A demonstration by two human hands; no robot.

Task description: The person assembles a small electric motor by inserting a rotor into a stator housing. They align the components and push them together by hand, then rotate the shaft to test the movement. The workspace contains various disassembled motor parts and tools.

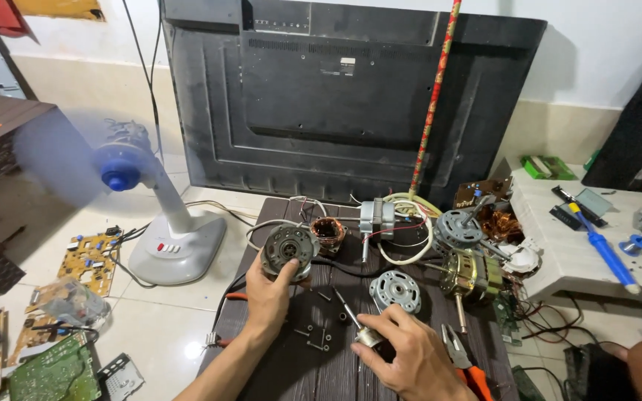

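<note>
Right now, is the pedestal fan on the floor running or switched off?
Running. The pedestal fan shows its blades only as a pale translucent blur around the blue hub, while its white base and stem look sharp.

On the dark slatted wooden table (284, 364), the left hand (267, 295) holds a round grey metal motor housing (289, 249) at the far left. The right hand (410, 355), nearer and to its right, grips a slim metal-shafted screwdriver (352, 315). Right of that lies a round grey metal end cover (395, 289), with a brass-coloured shafted motor (471, 276) further right. Behind the table stands a large black flat television back panel (336, 96); left of the table, on the floor, stands a white pedestal fan with blue hub (159, 215).
</note>
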